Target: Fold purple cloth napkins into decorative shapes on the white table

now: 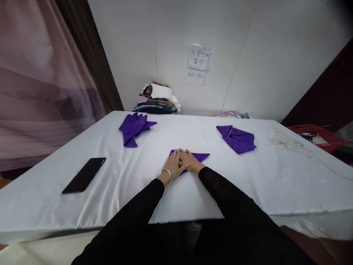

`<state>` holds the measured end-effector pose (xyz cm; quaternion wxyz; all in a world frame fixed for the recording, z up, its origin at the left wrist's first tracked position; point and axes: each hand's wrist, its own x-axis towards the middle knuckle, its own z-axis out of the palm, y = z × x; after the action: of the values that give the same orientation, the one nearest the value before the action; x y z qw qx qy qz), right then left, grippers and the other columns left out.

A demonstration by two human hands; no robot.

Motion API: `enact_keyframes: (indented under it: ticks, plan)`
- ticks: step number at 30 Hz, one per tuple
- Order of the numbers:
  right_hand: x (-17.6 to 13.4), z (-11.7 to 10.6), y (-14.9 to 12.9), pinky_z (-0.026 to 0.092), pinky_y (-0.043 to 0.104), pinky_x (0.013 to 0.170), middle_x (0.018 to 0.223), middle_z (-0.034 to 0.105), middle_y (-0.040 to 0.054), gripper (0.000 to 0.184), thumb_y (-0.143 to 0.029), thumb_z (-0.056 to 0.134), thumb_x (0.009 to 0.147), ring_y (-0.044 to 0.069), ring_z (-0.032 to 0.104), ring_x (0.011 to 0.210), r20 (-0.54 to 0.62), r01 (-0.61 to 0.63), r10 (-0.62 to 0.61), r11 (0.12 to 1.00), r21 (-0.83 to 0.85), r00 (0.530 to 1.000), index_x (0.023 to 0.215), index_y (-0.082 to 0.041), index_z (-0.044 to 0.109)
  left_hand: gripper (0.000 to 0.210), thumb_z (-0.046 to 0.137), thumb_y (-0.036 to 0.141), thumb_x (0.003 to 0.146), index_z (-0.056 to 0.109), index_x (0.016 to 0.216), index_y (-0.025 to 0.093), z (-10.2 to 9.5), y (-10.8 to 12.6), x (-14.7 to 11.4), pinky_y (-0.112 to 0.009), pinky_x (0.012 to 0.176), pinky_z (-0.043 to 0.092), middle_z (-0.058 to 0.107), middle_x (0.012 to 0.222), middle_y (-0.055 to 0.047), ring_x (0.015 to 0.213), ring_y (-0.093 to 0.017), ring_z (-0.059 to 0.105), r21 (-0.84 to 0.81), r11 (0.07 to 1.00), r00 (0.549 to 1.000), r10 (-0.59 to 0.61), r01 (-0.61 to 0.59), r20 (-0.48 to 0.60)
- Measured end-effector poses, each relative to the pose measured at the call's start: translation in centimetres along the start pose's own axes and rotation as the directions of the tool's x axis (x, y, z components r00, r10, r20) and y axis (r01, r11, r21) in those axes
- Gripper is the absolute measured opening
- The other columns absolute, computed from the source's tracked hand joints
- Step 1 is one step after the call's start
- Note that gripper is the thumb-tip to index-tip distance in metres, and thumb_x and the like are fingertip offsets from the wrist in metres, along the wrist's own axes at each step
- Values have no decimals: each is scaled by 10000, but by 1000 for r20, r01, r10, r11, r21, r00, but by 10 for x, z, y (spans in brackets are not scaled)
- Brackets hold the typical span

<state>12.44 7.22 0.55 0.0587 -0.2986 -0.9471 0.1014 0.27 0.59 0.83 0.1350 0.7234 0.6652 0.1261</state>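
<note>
A purple cloth napkin [200,156], folded to pointed ends, lies on the white-covered table in front of me. My left hand [173,165], with a bracelet at the wrist, rests flat on it with fingers stretched out. Against and partly over it lies my right hand [189,160], also flat, pressing on the same napkin. Both hands hide most of the napkin's middle; its right tip and small upper and lower parts show. Neither hand grips anything.
Folded purple napkins lie at the back left [134,127] and right [239,140]. A black phone [84,175] is on the left. Behind the white tablecloth [132,198] stands a pile of folded clothes [160,97]. A red basket [331,141] is at the far right.
</note>
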Motion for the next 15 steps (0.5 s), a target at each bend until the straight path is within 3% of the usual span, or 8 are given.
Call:
enact_keyframes:
  ticks: [6, 10, 15]
  plan:
    - [-1, 2, 0, 134, 393, 1086, 1472, 238, 111, 581, -392, 297, 911, 213, 135, 1362, -105, -98, 99, 995, 11, 990, 1413, -110, 220, 893, 248, 692, 792, 211, 1399, 37, 9, -7, 0, -416, 1104, 133, 205, 1472, -174, 1368, -273, 127, 54, 998, 999, 10, -8, -37]
    - [-4, -1, 10, 133, 422, 1078, 1473, 241, 101, 582, -441, 270, 913, 222, 138, 1361, -107, -127, 125, 992, -8, 986, 1412, -143, 229, 885, 242, 693, 790, 271, 1381, 36, 11, -6, 2, -451, 1097, 144, 247, 1456, -181, 1364, -296, 136, 113, 994, 1000, 7, -5, -22]
    - [-15, -9, 45, 106, 446, 1075, 1467, 258, 92, 624, -557, 218, 897, 235, 142, 1361, -85, -226, 223, 974, -29, 971, 1397, -188, 279, 879, 215, 684, 798, 263, 1386, 33, 13, -4, 2, -423, 1100, 146, 223, 1468, -166, 1367, -286, 125, 184, 983, 1000, -20, 22, -10]
